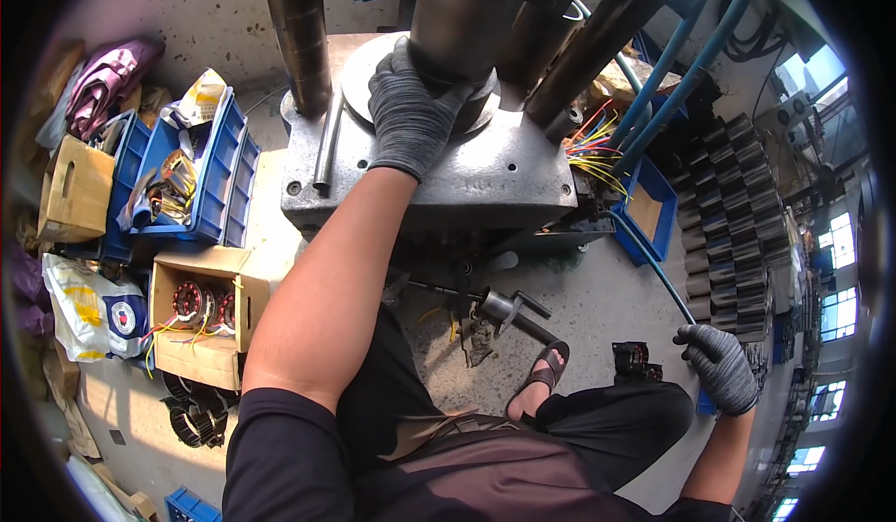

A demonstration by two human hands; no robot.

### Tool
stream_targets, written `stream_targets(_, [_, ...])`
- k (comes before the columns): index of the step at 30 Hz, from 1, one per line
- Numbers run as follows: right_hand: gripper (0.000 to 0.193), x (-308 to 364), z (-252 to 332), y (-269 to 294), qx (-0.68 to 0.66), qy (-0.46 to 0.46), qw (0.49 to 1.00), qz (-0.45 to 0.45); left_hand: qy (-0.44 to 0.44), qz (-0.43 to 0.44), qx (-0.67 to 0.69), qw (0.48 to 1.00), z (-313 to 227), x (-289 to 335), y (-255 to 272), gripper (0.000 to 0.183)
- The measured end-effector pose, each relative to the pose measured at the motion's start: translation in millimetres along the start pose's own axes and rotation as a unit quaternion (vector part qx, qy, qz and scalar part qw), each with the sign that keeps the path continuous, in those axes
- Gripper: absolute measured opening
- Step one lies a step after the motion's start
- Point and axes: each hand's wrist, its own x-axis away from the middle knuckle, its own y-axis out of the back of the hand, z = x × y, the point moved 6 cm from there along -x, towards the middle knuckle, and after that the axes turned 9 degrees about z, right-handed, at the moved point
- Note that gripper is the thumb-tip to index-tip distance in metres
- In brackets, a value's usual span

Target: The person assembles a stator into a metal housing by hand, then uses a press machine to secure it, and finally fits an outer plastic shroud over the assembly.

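My left hand (411,116), in a grey knit glove, reaches up to a press and is closed against the lower part of a thick dark metal cylinder (464,27). That cylinder stands over a round pale plate (357,78) on the heavy steel press bed (448,181). Some of the fingertips are hidden behind the cylinder's side. Out at the right, my gloved right hand (719,368) is wrapped round the end of a long thin lever (658,275), which runs up toward the machine. A loose steel rod (329,144) leans on the bed, left of my left hand.
Steel columns (301,36) flank the cylinder. Coloured wires (597,153) and blue hoses (691,64) lie at right, near stacked metal cylinders (733,223). Blue crates (210,162) and a cardboard box (201,359) of wound stators stand left. Metal tools (504,309) lie beneath the bed.
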Motion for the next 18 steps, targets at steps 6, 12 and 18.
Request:
stream_targets(6, [0.025, 3, 5, 5, 0.025, 0.037, 0.995, -0.087, -0.012, -0.015, -0.039, 0.999, -3, 1, 0, 0.087])
stream_targets(12, [0.026, 6, -13, 42, -0.074, 0.056, 0.967, -0.236, 0.029, 0.008, 0.004, 1.000, -11, 4, 5, 0.091])
stream_targets(18, [0.035, -32, -53, 150, 0.003, 0.208, 0.894, -0.396, 0.010, -0.028, 0.091, 0.995, -9, -20, -4, 0.102])
